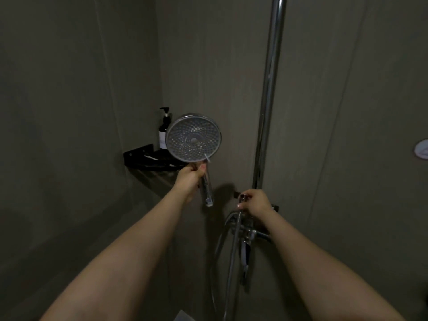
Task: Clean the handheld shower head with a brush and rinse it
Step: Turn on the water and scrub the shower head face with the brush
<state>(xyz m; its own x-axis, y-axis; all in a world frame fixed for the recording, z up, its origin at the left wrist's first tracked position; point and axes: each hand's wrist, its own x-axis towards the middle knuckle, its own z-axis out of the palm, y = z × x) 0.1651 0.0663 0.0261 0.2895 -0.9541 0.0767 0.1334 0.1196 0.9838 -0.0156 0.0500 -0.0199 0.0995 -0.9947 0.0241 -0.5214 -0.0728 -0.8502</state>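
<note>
You have one handheld shower head [193, 138] raised in your left hand [190, 176], fingers curled round its clear handle just below the round nozzle face, which is turned toward you. Your right hand [254, 203] is curled round one end fitting of the hose [231, 249], just right of and below the shower head's handle. One chrome riser pipe [268, 93] climbs the wall right of the shower head; the mixer valve [250, 231] sits under your right hand. Behind the shower head, one black corner shelf [141, 154] carries one dark pump bottle [164, 130]. The walls are dim grey-brown panels meeting in a corner.
</note>
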